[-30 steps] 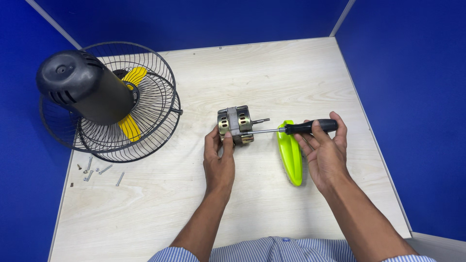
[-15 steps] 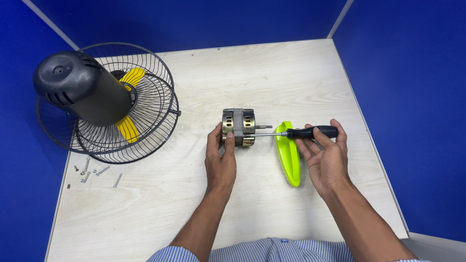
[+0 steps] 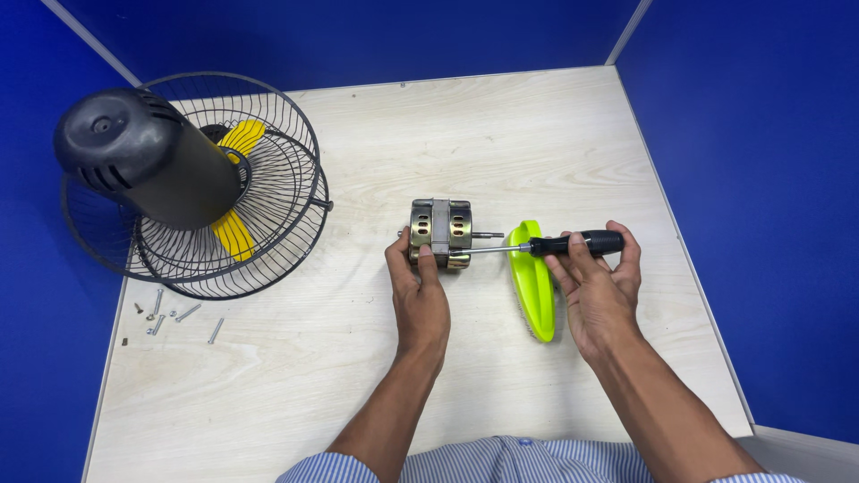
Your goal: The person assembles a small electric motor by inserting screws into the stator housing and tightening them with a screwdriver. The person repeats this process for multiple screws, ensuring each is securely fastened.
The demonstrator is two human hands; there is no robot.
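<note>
Our fan motor (image 3: 440, 233) now turned square-on, left hand (image 3: 419, 288) fingers gripping it, right hand (image 3: 598, 279) fingers closed on screwdriver (image 3: 573, 244), tip at motor.

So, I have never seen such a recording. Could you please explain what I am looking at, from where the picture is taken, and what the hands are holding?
There is no machine here, only a person working with two bare hands. The one picture comes from a camera worn on the person's head, looking down at a pale wooden table between blue walls. The left hand steadies a small electric motor lying on the table. The right hand holds a screwdriver by its black handle, its tip at the motor. Under the screwdriver lies a green brush. At the left lies a partly dismantled fan: wire guards, yellow blades, dark housing. Loose screws lie near it.
</note>
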